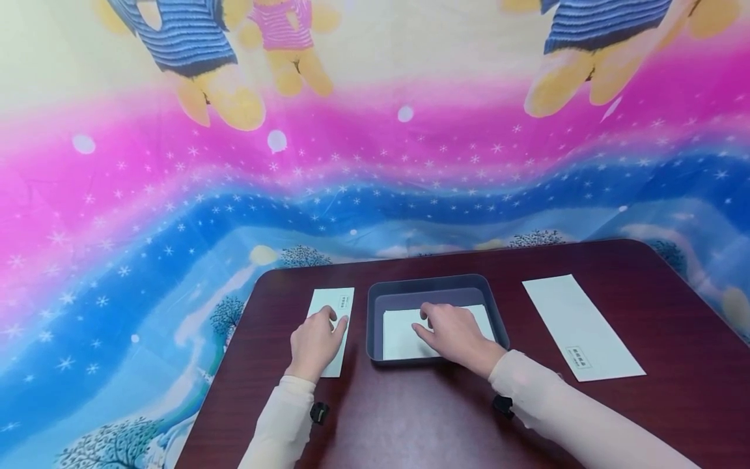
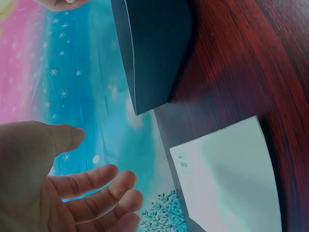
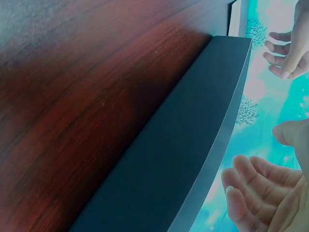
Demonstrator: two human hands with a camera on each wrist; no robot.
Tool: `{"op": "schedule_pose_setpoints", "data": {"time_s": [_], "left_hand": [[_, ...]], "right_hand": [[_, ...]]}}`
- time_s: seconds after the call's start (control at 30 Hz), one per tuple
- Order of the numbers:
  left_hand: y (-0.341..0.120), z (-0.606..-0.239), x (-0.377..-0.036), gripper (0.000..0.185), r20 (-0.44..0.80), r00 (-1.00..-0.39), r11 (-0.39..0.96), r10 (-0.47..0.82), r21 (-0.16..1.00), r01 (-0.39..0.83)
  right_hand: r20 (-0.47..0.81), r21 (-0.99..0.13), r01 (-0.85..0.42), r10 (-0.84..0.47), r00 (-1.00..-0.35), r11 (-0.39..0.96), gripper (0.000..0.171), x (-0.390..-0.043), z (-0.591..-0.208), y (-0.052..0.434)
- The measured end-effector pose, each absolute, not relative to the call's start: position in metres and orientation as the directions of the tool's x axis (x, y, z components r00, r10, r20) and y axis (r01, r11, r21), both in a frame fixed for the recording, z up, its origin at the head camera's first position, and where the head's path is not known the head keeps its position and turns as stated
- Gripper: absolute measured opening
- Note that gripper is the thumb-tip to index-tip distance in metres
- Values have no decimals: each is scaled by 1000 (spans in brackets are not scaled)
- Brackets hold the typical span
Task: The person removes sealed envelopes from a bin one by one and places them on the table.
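Note:
My left hand (image 1: 317,341) lies over a white envelope (image 1: 331,311) on the dark wooden table (image 1: 410,417), fingers relaxed and holding nothing. In the left wrist view the left hand (image 2: 72,191) shows loosely spread fingers beside the envelope (image 2: 227,179). My right hand (image 1: 452,332) reaches into a grey tray (image 1: 430,286), its fingers straight over a white sheet (image 1: 398,335) on the tray's floor. The right wrist view shows the right hand (image 3: 263,193) past the tray's outer wall (image 3: 193,159); whether it touches the sheet is hidden.
A second white envelope (image 1: 581,327) lies at an angle on the table's right side. A bright printed cloth (image 1: 176,195) with stars and bears hangs behind and left of the table. The table's rounded far edge runs just behind the tray.

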State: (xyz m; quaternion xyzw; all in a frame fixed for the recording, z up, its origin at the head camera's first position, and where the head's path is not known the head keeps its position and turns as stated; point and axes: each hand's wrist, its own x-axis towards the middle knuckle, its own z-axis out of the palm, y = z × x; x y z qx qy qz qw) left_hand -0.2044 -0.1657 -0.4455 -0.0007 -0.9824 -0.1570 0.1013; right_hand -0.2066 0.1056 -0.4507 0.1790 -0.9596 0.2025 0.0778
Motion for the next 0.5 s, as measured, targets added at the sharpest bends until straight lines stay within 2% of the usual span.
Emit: {"op": "schedule_pose_setpoints", "data": {"time_s": [0.5], "left_hand": [[-148,-446,-207,33,219,-976,958,16,275,77]], "right_hand": [[235,-349,-376,-308,-922,858,24,-211,-454,116]]}}
